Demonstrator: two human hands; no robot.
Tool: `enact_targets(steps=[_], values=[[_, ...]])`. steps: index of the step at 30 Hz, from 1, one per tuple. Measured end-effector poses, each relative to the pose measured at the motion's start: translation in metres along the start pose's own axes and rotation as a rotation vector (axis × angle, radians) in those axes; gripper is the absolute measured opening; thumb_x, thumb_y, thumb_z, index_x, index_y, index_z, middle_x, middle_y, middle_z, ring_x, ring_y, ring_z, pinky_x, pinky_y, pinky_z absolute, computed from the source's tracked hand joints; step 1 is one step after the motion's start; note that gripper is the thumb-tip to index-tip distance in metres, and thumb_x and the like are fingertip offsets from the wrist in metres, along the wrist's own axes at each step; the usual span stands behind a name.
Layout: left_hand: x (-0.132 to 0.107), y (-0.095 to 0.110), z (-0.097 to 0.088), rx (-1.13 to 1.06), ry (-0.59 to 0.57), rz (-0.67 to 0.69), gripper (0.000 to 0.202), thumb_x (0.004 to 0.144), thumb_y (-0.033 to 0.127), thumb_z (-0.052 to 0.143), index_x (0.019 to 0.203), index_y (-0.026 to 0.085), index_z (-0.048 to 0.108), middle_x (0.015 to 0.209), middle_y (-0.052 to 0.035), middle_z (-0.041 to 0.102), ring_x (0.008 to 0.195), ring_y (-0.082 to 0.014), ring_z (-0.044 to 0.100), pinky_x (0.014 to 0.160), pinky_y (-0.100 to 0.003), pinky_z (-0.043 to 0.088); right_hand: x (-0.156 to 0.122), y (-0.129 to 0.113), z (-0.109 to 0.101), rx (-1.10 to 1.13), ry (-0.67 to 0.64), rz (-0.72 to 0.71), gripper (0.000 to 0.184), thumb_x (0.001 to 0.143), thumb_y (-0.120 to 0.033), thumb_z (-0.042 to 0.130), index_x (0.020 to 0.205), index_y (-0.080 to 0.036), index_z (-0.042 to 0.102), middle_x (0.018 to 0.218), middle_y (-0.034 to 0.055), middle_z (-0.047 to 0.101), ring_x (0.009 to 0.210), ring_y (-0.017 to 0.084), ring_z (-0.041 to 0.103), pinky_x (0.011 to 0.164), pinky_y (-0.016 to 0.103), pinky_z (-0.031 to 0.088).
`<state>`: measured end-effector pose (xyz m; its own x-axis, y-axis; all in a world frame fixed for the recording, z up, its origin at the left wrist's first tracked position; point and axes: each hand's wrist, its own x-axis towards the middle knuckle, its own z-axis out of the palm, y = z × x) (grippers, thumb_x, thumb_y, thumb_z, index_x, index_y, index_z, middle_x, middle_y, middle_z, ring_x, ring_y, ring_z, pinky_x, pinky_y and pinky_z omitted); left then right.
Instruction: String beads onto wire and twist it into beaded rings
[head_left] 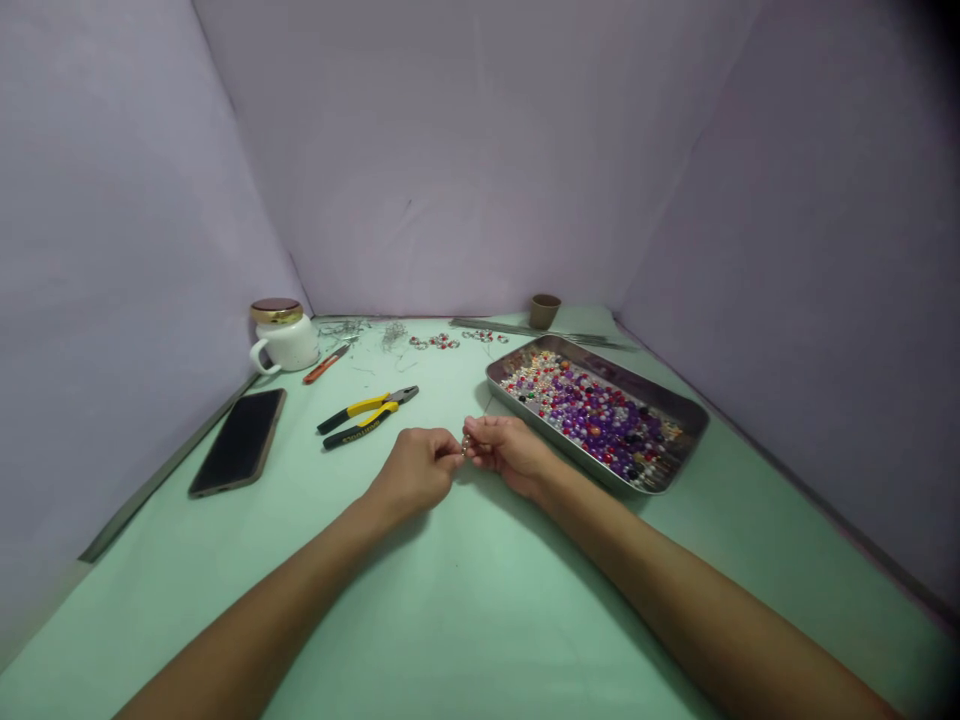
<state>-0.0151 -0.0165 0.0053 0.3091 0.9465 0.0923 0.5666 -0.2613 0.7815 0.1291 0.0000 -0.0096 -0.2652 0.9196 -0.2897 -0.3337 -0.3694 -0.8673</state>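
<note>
My left hand (417, 468) and my right hand (508, 452) meet at the middle of the green table, fingertips pinched together. Between them is a tiny beaded piece (466, 445), too small to make out well. Both hands rest on the table surface. Just right of my right hand stands a metal tray (679, 405) filled with purple, red and white beads (592, 410). Yellow-handled pliers (367, 412) lie a little beyond my left hand.
A black phone (240, 440) lies at the left. A white mug with a gold lid (283, 335), an orange cutter (325, 364), wire scraps (391, 333), finished bead pieces (442, 341), thin metal rods (525, 330) and a small brown cup (544, 310) sit at the back. Purple walls enclose the table.
</note>
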Motion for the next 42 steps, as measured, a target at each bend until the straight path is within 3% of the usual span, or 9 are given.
enact_targets(steps=[9, 13, 19, 23, 28, 37, 40, 42], values=[[-0.003, -0.002, -0.012, 0.338, -0.002, 0.467, 0.015, 0.076, 0.013, 0.044, 0.067, 0.016, 0.056, 0.063, -0.0028, 0.055, 0.058, -0.0115, 0.047, 0.057, -0.022, 0.034, 0.0, -0.006, -0.004, 0.115, -0.086, 0.11, 0.018, 0.067, -0.022, 0.068, 0.056, -0.014, 0.056, 0.051, -0.0032, 0.051, 0.04, 0.003, 0.041, 0.038, 0.014, 0.037], [-0.004, -0.002, -0.014, 0.343, -0.036, 0.556, 0.017, 0.079, 0.014, 0.041, 0.071, 0.016, 0.056, 0.064, -0.0026, 0.053, 0.058, -0.0109, 0.046, 0.056, -0.021, 0.035, 0.0, -0.006, -0.003, 0.146, -0.122, 0.136, 0.019, 0.066, -0.021, 0.068, 0.055, -0.013, 0.055, 0.05, -0.004, 0.049, 0.038, 0.002, 0.036, 0.033, 0.011, 0.032], [-0.002, -0.01, -0.014, 0.328, 0.035, 0.673, 0.016, 0.078, 0.012, 0.041, 0.07, 0.015, 0.055, 0.062, -0.002, 0.051, 0.056, -0.0104, 0.044, 0.054, -0.022, 0.035, -0.001, -0.008, -0.005, 0.143, -0.163, 0.141, 0.016, 0.067, -0.025, 0.069, 0.063, -0.013, 0.059, 0.055, -0.0023, 0.054, 0.041, 0.003, 0.043, 0.036, 0.012, 0.039], [-0.001, -0.017, -0.016, 0.34, 0.029, 0.68, 0.016, 0.076, 0.008, 0.042, 0.071, 0.014, 0.055, 0.064, -0.0025, 0.052, 0.056, -0.0098, 0.045, 0.053, -0.021, 0.035, -0.003, -0.01, -0.007, 0.077, -0.155, 0.077, 0.019, 0.071, -0.03, 0.065, 0.069, -0.012, 0.062, 0.06, -0.0002, 0.056, 0.044, 0.005, 0.048, 0.038, 0.013, 0.042], [-0.001, -0.018, -0.016, 0.353, -0.026, 0.651, 0.016, 0.071, 0.004, 0.042, 0.071, 0.013, 0.056, 0.064, -0.0023, 0.053, 0.057, -0.0097, 0.046, 0.053, -0.021, 0.036, -0.004, -0.009, -0.006, 0.009, -0.141, 0.003, 0.016, 0.07, -0.025, 0.067, 0.064, -0.011, 0.061, 0.058, 0.0002, 0.057, 0.045, 0.005, 0.048, 0.038, 0.013, 0.042], [-0.004, -0.01, -0.017, 0.439, -0.057, 0.709, 0.02, 0.065, 0.002, 0.039, 0.065, 0.013, 0.055, 0.059, -0.0013, 0.048, 0.05, -0.0094, 0.039, 0.047, -0.022, 0.03, 0.0, -0.005, -0.004, 0.144, -0.149, 0.161, 0.018, 0.076, -0.017, 0.061, 0.059, -0.012, 0.057, 0.049, -0.0041, 0.051, 0.038, 0.002, 0.043, 0.036, 0.01, 0.04], [-0.005, -0.007, -0.015, 0.286, -0.032, 0.6, 0.016, 0.07, 0.007, 0.042, 0.065, 0.013, 0.057, 0.06, -0.0018, 0.052, 0.054, -0.0096, 0.043, 0.052, -0.022, 0.034, -0.001, -0.007, -0.004, 0.16, -0.15, 0.163, 0.02, 0.079, -0.02, 0.058, 0.061, -0.012, 0.058, 0.051, -0.0037, 0.052, 0.039, 0.002, 0.046, 0.04, 0.011, 0.042], [-0.005, -0.002, -0.012, 0.089, 0.014, 0.39, 0.014, 0.072, 0.013, 0.047, 0.062, 0.014, 0.057, 0.056, -0.0003, 0.052, 0.052, -0.0087, 0.044, 0.051, -0.022, 0.035, -0.002, -0.008, -0.003, 0.157, -0.157, 0.124, 0.02, 0.08, -0.026, 0.057, 0.066, -0.012, 0.061, 0.056, -0.0016, 0.056, 0.045, 0.004, 0.05, 0.044, 0.014, 0.046]])
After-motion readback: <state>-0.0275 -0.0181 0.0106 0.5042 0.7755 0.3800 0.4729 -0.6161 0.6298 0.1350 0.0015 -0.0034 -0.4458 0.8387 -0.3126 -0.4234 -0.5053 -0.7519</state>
